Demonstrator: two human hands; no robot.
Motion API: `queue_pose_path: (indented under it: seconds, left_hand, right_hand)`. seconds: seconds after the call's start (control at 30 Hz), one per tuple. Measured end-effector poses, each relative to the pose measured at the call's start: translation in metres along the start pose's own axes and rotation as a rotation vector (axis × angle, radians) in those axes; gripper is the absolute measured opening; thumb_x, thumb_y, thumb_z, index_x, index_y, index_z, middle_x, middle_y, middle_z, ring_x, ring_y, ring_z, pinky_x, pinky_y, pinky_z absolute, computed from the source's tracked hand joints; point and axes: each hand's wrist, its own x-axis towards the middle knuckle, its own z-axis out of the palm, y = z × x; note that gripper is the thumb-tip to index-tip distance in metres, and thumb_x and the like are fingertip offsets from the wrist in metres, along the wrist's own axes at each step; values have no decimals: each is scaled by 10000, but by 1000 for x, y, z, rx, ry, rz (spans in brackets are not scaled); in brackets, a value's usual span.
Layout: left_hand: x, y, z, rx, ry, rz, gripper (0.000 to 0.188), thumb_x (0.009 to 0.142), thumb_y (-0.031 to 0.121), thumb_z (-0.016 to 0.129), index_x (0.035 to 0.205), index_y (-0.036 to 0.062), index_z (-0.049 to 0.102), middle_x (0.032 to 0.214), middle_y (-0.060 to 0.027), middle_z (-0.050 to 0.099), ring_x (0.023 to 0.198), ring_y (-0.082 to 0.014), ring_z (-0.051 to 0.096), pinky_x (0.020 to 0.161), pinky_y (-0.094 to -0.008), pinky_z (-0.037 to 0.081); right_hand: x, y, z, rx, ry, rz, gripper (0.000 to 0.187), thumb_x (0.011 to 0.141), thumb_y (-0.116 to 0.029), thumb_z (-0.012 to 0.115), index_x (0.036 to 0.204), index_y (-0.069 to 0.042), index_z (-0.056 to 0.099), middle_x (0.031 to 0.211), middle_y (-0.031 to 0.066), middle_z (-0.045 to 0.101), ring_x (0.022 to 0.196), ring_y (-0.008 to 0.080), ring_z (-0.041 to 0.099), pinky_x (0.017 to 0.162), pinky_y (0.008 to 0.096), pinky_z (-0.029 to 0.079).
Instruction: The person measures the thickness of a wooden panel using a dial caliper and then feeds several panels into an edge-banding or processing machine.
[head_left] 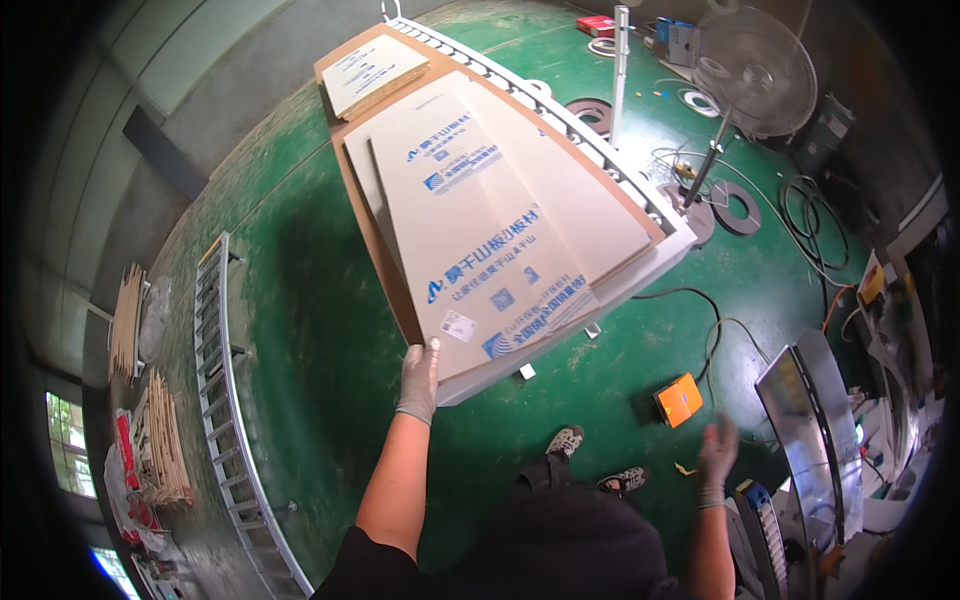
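A large pale board (480,215) with blue printing and a small white label lies on top of a stack. Under it are other pale sheets and a brown board (370,245), all resting on a white-framed roller table (655,262). My left hand (419,380), in a thin pale glove, grips the near left corner of the board, thumb up at the edge; its other fingers are partly hidden. Off to the right, away from the table, my gloved right hand (717,455) hangs above the floor, blurred by motion, with no held thing visible.
An orange box (679,400) and cables lie on the green floor near my feet. A ladder-like metal roller track (225,400) runs along the left. Pedestal fan (755,75) and edging coils (735,208) stand at the far right; a shiny metal panel (805,440) leans at the near right.
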Motion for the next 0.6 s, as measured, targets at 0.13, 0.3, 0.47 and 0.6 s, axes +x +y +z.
queue_pose_path:
  seconds: [0.13, 0.3, 0.47, 0.6]
  left_hand:
    - [-18, 27, 5, -189, -233, -100, 376, 1002, 382, 597, 913, 24, 525, 901, -39, 570, 837, -113, 510, 749, -320, 465]
    - [-75, 29, -8, -68, -604, -139, 388, 1067, 351, 447, 1301, 42, 452, 1172, -84, 609, 991, -167, 650, 766, -355, 585]
    - [-131, 39, 9, -264, -803, -367, 484, 1063, 328, 464, 1423, 16, 383, 1299, -116, 576, 1127, -222, 624, 909, -397, 550]
    - [-135, 43, 32, -649, -679, -458, 487, 1034, 276, 521, 1431, 19, 409, 1379, -111, 548, 1273, -257, 533, 1063, -454, 446]
  right_hand:
    - [-11, -123, 89, 766, -671, 167, 441, 983, -171, 637, 1364, 21, 525, 1338, 148, 592, 1130, 244, 632, 1009, 339, 484]
    - [-37, -218, 130, 1308, -1006, 501, 606, 993, -315, 627, 1462, -14, 392, 1379, 158, 541, 1270, 264, 531, 1055, 437, 455]
    - [-44, -234, 159, 1460, -912, 652, 594, 945, -333, 681, 1413, -43, 460, 1348, 63, 578, 1240, 227, 553, 1051, 428, 454]
    - [-35, -228, 116, 1468, -787, 597, 538, 926, -174, 706, 1376, 21, 483, 1291, 121, 614, 1166, 246, 611, 1007, 389, 499]
